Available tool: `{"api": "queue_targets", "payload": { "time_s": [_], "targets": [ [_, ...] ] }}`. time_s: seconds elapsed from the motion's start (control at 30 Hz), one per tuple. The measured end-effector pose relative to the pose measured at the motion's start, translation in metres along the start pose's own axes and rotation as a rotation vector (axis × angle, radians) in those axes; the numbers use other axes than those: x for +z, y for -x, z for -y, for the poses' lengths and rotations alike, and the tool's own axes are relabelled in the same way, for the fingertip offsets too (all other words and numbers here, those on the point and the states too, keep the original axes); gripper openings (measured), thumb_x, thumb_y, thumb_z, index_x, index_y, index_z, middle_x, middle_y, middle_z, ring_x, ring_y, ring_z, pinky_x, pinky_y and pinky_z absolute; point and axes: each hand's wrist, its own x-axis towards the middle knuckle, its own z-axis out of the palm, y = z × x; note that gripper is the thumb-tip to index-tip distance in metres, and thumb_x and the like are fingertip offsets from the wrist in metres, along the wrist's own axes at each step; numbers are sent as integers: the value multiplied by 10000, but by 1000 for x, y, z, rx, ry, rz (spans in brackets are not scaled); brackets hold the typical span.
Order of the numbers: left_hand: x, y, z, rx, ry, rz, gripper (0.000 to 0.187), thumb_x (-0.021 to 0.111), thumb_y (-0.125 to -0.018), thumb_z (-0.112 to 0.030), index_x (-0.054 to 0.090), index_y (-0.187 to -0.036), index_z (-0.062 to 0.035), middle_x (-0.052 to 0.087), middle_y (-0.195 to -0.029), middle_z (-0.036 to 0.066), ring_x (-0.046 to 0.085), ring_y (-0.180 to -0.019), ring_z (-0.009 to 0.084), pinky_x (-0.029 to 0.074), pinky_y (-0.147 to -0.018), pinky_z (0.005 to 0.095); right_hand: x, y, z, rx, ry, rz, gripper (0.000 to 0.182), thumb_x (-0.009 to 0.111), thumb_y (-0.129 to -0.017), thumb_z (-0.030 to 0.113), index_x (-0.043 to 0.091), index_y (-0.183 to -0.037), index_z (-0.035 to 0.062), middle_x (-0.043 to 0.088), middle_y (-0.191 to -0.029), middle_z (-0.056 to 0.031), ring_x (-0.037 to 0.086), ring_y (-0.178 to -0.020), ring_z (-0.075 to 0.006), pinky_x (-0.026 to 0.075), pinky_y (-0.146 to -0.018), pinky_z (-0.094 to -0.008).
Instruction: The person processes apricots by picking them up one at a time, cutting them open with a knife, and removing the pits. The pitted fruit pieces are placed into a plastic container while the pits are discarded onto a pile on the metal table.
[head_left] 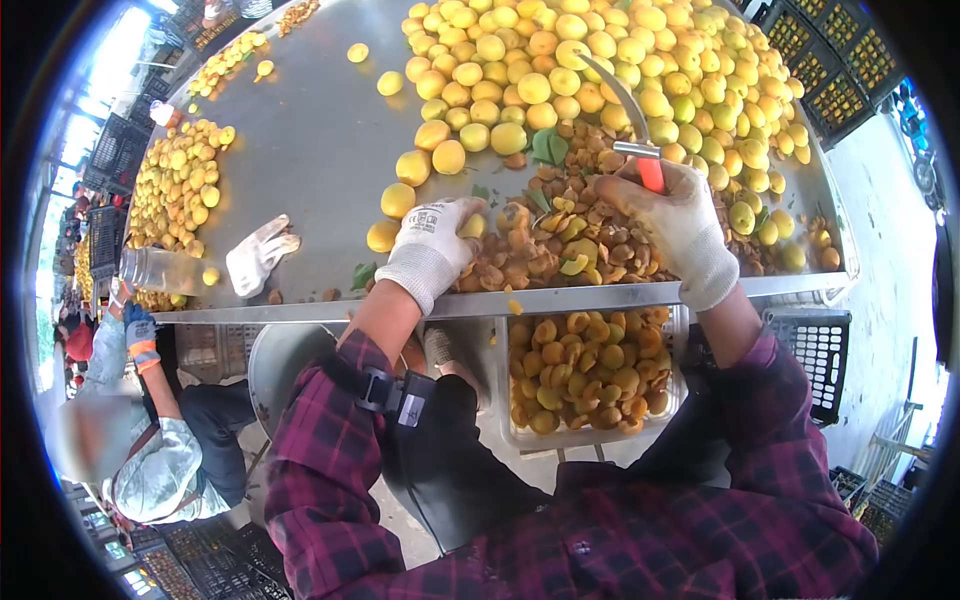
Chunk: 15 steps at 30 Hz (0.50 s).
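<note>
My left hand (432, 248), in a white knit glove, is closed round a yellow-green apricot (473, 226) just above the front edge of the metal table. In my right hand (682, 218), also gloved, is a small sickle (628, 108) with a red handle. Its curved blade points up and to the left, over the fruit. Between and below my hands lies a heap of brown apricot stones (600, 225) with some cut pieces mixed in. Beyond it spreads a large pile of whole apricots (560, 60).
Below the table edge stands a clear tub (680, 390) of apricot halves (590, 370). A loose white glove (262, 256) and a clear jar (160, 270) lie to the left, near another apricot pile (175, 185). A co-worker (165, 460) sits at the left. Black crates (835, 60) stand right.
</note>
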Motion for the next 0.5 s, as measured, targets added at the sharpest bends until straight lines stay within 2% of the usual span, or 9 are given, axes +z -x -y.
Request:
{"api": "queue_targets", "payload": {
  "time_s": [0.07, 0.1, 0.17, 0.2, 0.23, 0.3, 0.37, 0.43, 0.5],
  "targets": [
    [10, -4, 4, -20, 12, 59, 494, 732, -755, -103, 638, -1240, -104, 671, -1151, 169, 628, -1073, 346, 495, -921, 415, -3, 1, 1, 69, -22, 16, 284, 772, -851, 200, 715, -1014, -26, 670, -772, 0, 576, -699, -56, 480, -660, -239],
    [12, -5, 6, -77, 148, 44, 490, 727, -760, -102, 637, -1241, -95, 671, -1151, 171, 638, -1057, 338, 503, -920, 400, -4, 3, 5, 119, -50, 31, 269, 768, -854, 190, 713, -1004, -27, 669, -769, 3, 575, -688, -51, 481, -649, -237],
    [8, -9, 9, -190, 405, 4, 480, 717, -771, -100, 635, -1243, -77, 670, -1151, 174, 657, -1026, 322, 518, -917, 372, -1, 1, -3, 47, -39, -16, 246, 762, -861, 187, 714, -982, -22, 669, -763, -6, 586, -674, -47, 485, -617, -227],
    [1, -6, 8, -65, 559, -67, 490, 683, -789, -41, 614, -1274, -21, 682, -1137, 160, 682, -951, 267, 541, -870, 336, -1, 1, -6, 39, -98, 2, 247, 762, -864, 194, 714, -984, -16, 669, -762, -8, 591, -674, -48, 486, -608, -224],
    [-3, -4, 3, -55, 550, -59, 490, 683, -789, -41, 614, -1274, -21, 682, -1137, 160, 682, -951, 267, 541, -870, 336, -1, 1, -7, 30, -159, 19, 249, 761, -866, 202, 715, -986, -11, 669, -760, -10, 597, -675, -48, 487, -599, -221],
    [-25, 5, -23, -237, 1191, -39, 477, 572, -853, 56, 554, -1329, 41, 642, -1137, 117, 634, -1030, 180, 566, -849, 352, -2, 8, 4, 109, -208, 67, 311, 767, -873, 252, 708, -1036, -6, 676, -777, -17, 608, -684, -53, 488, -596, -211],
    [-32, 15, -42, -198, 1268, -38, 503, 557, -853, 55, 524, -1355, 51, 631, -1169, 125, 633, -1054, 198, 559, -890, 367, -3, 16, 10, 45, -317, 166, 383, 768, -878, 306, 690, -1081, -9, 689, -829, -24, 614, -687, -54, 498, -600, -212],
    [-34, 24, -64, -161, 1353, -35, 529, 543, -853, 54, 494, -1380, 60, 620, -1201, 133, 631, -1077, 217, 552, -931, 382, -3, 22, 12, 44, -338, 240, 426, 777, -872, 318, 682, -1136, -2, 704, -943, -36, 624, -809, -71, 519, -725, -253],
    [-30, 31, -86, -131, 1412, -75, 548, 564, -837, 74, 501, -1380, 57, 633, -1172, 99, 620, -1007, 149, 522, -874, 280, -2, 27, 9, 29, -389, 305, 405, 780, -870, 281, 682, -1149, 4, 712, -963, -33, 618, -867, -75, 510, -785, -264]
  ]
}}
